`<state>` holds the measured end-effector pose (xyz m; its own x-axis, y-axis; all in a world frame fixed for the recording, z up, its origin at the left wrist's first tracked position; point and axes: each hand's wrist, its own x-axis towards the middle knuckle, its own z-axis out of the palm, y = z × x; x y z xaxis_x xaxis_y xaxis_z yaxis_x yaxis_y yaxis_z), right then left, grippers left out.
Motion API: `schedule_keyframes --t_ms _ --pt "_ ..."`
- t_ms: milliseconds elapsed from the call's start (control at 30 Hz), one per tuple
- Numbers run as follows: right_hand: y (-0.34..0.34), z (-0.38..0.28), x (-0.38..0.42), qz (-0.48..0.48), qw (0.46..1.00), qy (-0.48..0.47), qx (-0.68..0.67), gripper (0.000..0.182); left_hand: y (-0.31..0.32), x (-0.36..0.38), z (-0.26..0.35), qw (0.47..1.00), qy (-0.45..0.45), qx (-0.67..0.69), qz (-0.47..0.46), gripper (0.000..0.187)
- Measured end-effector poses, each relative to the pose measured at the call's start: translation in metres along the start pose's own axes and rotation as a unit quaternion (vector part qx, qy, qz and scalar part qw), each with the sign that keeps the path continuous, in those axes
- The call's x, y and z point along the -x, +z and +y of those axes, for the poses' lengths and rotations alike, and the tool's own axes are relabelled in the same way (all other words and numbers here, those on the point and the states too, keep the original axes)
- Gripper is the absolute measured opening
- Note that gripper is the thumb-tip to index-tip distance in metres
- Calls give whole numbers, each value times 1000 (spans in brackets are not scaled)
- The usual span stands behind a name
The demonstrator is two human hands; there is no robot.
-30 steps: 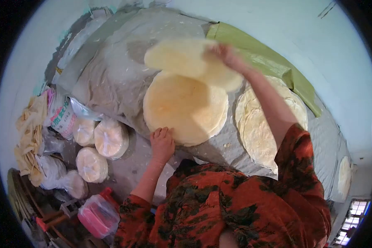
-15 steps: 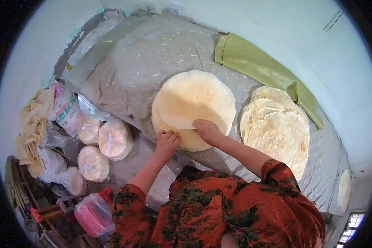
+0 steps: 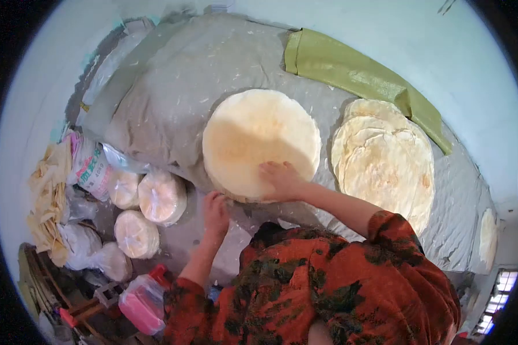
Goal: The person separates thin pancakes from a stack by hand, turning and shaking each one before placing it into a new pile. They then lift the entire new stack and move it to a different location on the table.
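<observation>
A large round flatbread (image 3: 259, 132) lies flat on the grey cloth (image 3: 172, 75) in the middle, apparently on top of others. My right hand (image 3: 279, 180) rests on its lower part with the fingers spread and the palm down. Beside the bread's lower left edge is my left hand (image 3: 216, 215), its fingers curled; whether they hold anything is too small to make out. A second pile of flatbreads (image 3: 383, 164), more wrinkled, lies to the right.
Several bagged round stacks (image 3: 162, 197) stand at the left, next to a printed sack (image 3: 91, 167) and a crumpled tan cloth (image 3: 50, 195). A pink bagged container (image 3: 144, 305) sits at the lower left. A folded green sheet (image 3: 351, 66) runs along the back edge.
The top flatbread now covers the stack evenly, where a lower one showed at the front before. My left hand has moved left and down off the bread; my right hand has flattened on it.
</observation>
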<state>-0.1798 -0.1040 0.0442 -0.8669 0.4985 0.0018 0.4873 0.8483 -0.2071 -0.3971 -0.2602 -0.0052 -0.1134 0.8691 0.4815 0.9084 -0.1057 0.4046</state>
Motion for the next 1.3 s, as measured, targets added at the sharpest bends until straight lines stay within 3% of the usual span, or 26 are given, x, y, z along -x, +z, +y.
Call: schedule_keyframes --t_ms 33,67,133,200,267,367,433,533,600,700,800,867,933,1000,1033,1067,1100,1133,1200,1267,1300 --pt "-4 26 -4 31 997 -2 -67 48 3 4 -5 991 -123 55 15 25" --pt "-9 56 -13 60 989 -5 -134 46 3 -5 -1 991 -123 58 17 25" --pt "-33 98 -35 157 960 148 -178 38 -4 -26 13 942 -223 220 123 36" --pt "-54 131 -61 208 937 197 -198 36 18 -38 2 926 -237 258 141 42" --pt "-40 181 -95 230 943 199 -137 40 32 -50 -2 907 -259 293 157 48" --pt "-40 203 -136 170 956 218 -100 50 42 -55 4 882 -308 318 164 55" --pt "-35 200 -157 143 961 217 -98 53 46 -54 4 932 -263 204 144 61" --pt "-9 214 -181 109 968 208 -92 60 50 -55 7 944 -262 162 117 66" --pt "27 236 -180 11 984 158 -80 66 49 -57 13 945 -262 160 109 67" --pt "8 202 -156 -47 978 201 -7 69 49 -58 15 952 -247 157 94 68" --pt "-7 204 -149 58 971 231 10 68 49 -54 12 970 -219 85 56 67" --pt "-49 208 -115 102 959 261 41 66 53 -53 6 978 -201 52 36 66" --pt "-101 192 -67 233 957 159 -65 56 48 -54 4 973 -225 45 9 63" --pt "-136 195 20 311 936 155 -53 43 32 -70 25 968 -251 29 -4 62" --pt "-142 194 69 320 923 208 -55 41 29 -77 35 978 -190 -58 58 53" --pt "-143 191 118 330 906 258 -60 38 32 -80 45 981 -180 -54 55 53" --pt "-136 183 165 335 901 274 -19 38 34 -80 60 980 -180 74 33 44" --pt "-123 166 207 302 896 326 5 40 36 -78 79 964 -177 198 9 35" --pt "-86 133 271 203 911 359 0 49 69 -81 145 829 -257 468 -169 19" --pt "-67 109 302 157 919 356 -60 61 96 -95 216 720 -292 554 -299 15" --pt "-59 105 312 157 922 350 -55 64 116 -95 236 738 -271 530 -318 16"
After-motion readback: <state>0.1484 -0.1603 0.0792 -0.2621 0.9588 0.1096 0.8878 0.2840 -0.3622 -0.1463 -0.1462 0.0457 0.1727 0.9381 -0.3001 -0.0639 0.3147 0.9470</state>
